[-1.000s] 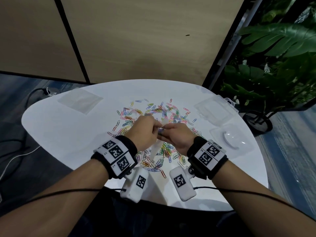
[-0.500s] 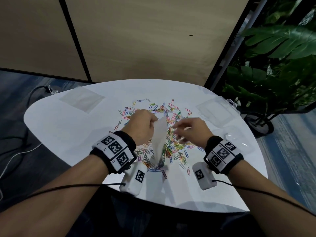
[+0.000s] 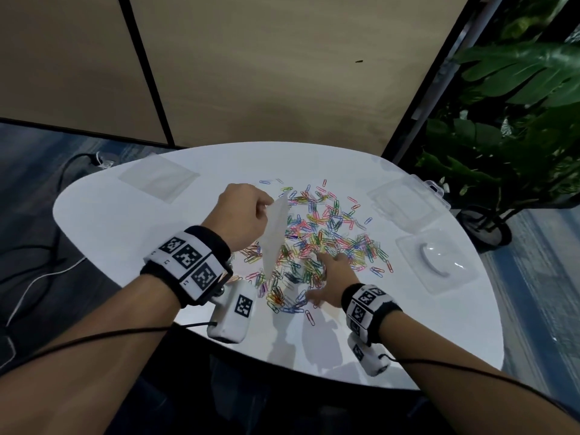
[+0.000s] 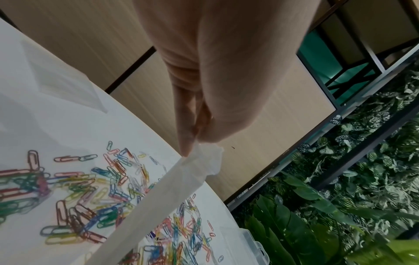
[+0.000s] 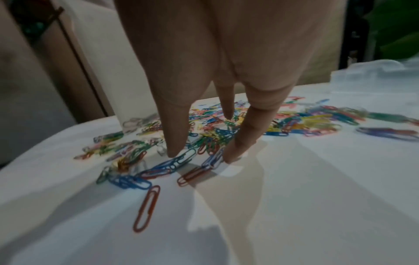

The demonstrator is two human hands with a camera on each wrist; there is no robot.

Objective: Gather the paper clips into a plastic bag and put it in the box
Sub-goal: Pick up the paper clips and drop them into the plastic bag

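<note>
Many coloured paper clips [image 3: 317, 243] [image 5: 217, 129] lie scattered across the middle of the white table [image 3: 125, 233]. My left hand [image 3: 243, 221] [image 4: 199, 100] pinches the top corner of a clear plastic bag [image 3: 274, 233] [image 4: 158, 200], which hangs down over the clips. My right hand [image 3: 329, 277] [image 5: 204, 111] reaches down into the near side of the pile with straight, spread fingers, its fingertips [image 5: 174, 152] touching clips on the table. A clear plastic box [image 3: 408, 205] with its open lid [image 3: 436, 262] sits at the right edge.
Another flat clear bag [image 3: 158, 178] lies at the table's far left. Leafy plants [image 3: 508, 127] stand past the right edge. A beige wall [image 3: 251, 73] rises behind. Cables [image 3: 37, 277] run over the floor on the left.
My hands have come apart. The left hand lifted the bag up and away from me. The right hand let go of it and dropped, fingers spread, onto the near clips.
</note>
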